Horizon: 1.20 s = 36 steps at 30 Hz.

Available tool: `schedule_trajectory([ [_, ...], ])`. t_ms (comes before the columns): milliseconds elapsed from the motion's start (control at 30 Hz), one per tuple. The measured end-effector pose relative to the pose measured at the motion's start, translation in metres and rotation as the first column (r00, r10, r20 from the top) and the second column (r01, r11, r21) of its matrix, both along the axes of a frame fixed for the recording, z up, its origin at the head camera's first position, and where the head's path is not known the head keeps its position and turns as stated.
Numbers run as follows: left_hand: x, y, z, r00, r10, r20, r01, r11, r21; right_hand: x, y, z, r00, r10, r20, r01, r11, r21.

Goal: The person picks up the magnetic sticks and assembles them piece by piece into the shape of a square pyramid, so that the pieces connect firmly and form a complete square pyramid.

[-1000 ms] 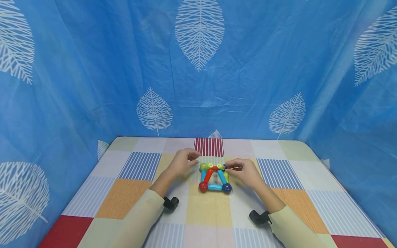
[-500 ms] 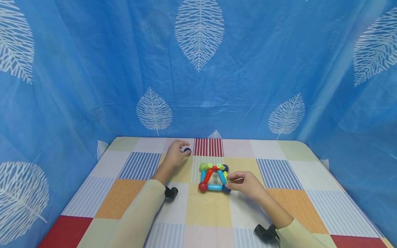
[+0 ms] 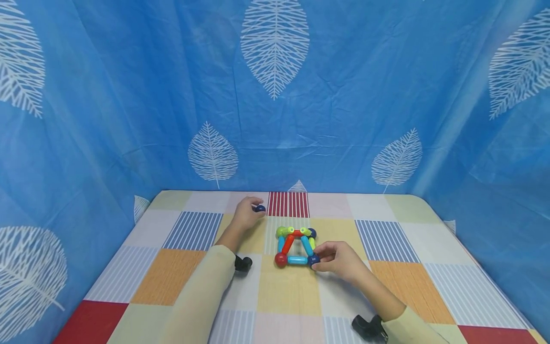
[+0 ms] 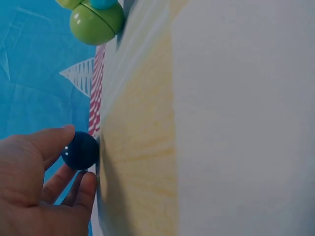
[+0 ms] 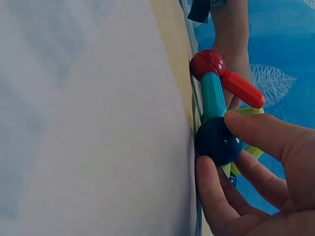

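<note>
A frame of magnetic sticks and balls lies at the middle of the table: a red ball (image 3: 280, 259), a light blue stick (image 3: 297, 260), red sticks (image 3: 288, 244), and a green ball (image 3: 281, 232) at its far left corner. My right hand (image 3: 343, 260) pinches the dark blue ball (image 5: 219, 141) at the frame's near right corner between thumb and fingers. Farther back, to the left of the frame, my left hand (image 3: 246, 214) holds a loose dark blue ball (image 4: 81, 151) with thumb and fingertips. That ball appears to rest on the table.
A patchwork-patterned cloth (image 3: 288, 291) covers the table. Blue curtains (image 3: 326, 95) with white leaf prints hang behind it and at both sides. Black wrist mounts (image 3: 369, 328) sit at both sleeves.
My left hand has moved back and left, from beside the frame to the loose ball, and taken hold of it. My right hand has come nearer, from the far right corner to the near one.
</note>
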<state>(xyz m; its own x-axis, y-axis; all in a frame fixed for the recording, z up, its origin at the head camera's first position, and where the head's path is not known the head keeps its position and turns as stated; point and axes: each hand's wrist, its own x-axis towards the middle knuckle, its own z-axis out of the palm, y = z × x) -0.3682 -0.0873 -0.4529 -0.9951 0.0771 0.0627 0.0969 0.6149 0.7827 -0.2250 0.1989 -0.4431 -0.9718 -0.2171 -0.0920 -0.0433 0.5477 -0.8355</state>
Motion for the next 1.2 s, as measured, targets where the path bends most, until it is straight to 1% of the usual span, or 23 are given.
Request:
schedule_trajectory([
  [100, 0.001, 0.0, -0.002, 0.999, 0.024, 0.026, -0.024, 0.999, 0.02, 0.001, 0.0, 0.0, 1.0, 0.005, 0.0, -0.005, 1.0, -0.011],
  [267, -0.001, -0.002, -0.004, 0.998, 0.034, 0.043, -0.036, 0.999, 0.029, 0.001, 0.0, -0.001, 1.0, 0.004, 0.0, -0.004, 1.0, -0.018],
  [400, 0.0, -0.003, -0.004, 0.999, 0.036, 0.039, -0.037, 0.999, 0.029, 0.0, 0.0, 0.0, 1.0, 0.007, -0.001, -0.007, 1.0, -0.015],
  [600, 0.001, -0.004, -0.003, 1.0, 0.023, 0.015, -0.024, 0.999, 0.028, 0.001, -0.001, 0.003, 1.0, 0.014, 0.008, -0.014, 0.999, -0.028],
  [733, 0.001, -0.005, -0.002, 1.0, 0.016, 0.009, -0.016, 0.999, 0.028, 0.001, -0.001, 0.003, 1.0, 0.019, 0.012, -0.019, 0.999, -0.031],
  [833, 0.003, -0.006, -0.002, 1.0, 0.0, -0.002, 0.0, 1.0, 0.031, 0.0, 0.0, 0.002, 1.0, 0.019, 0.018, -0.018, 0.999, -0.03],
  [967, 0.007, -0.005, 0.0, 0.999, -0.036, -0.011, 0.037, 0.998, 0.049, -0.001, 0.0, 0.002, 1.0, 0.014, 0.027, -0.013, 1.0, -0.028],
  [1133, 0.016, 0.0, 0.005, 0.996, -0.088, -0.01, 0.089, 0.987, 0.132, -0.002, 0.001, 0.001, 0.999, 0.017, 0.035, -0.015, 0.999, -0.035],
  [1200, 0.021, 0.004, 0.008, 0.993, -0.112, -0.028, 0.115, 0.982, 0.15, -0.002, 0.001, 0.001, 0.999, 0.02, 0.037, -0.019, 0.999, -0.037],
])
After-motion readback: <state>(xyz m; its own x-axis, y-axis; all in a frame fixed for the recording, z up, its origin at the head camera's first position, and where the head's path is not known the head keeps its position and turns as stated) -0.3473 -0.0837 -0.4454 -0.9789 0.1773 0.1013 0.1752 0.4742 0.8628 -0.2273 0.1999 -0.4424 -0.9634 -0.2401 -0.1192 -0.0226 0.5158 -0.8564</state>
